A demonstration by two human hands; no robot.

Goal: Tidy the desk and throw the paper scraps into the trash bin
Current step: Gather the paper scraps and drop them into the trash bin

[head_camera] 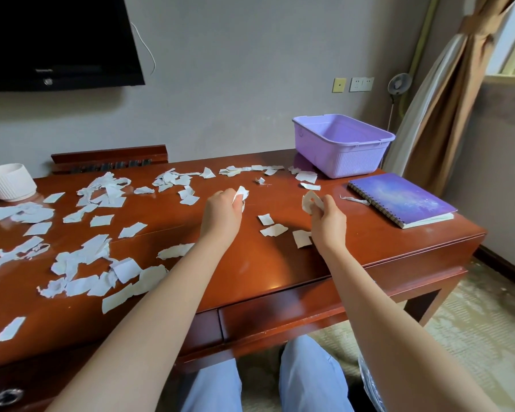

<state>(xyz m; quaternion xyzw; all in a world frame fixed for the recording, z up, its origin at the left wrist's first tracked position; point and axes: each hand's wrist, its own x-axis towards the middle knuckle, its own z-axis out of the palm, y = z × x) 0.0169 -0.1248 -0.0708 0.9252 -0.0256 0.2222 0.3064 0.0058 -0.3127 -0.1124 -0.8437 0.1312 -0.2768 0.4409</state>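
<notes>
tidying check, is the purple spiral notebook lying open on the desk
No, the purple spiral notebook lies closed, cover up, on the brown wooden desk.

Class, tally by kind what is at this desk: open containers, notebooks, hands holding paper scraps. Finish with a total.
Open containers: 2, the lilac plastic basket and the white ribbed round pot.
Notebooks: 1, the purple spiral-bound notebook.
Hands holding paper scraps: 2, the left hand and the right hand.
Total: 5.

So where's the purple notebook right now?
In the head view, the purple notebook lies on the desk's right end, in front of the lilac basket, right of the right hand.
</notes>
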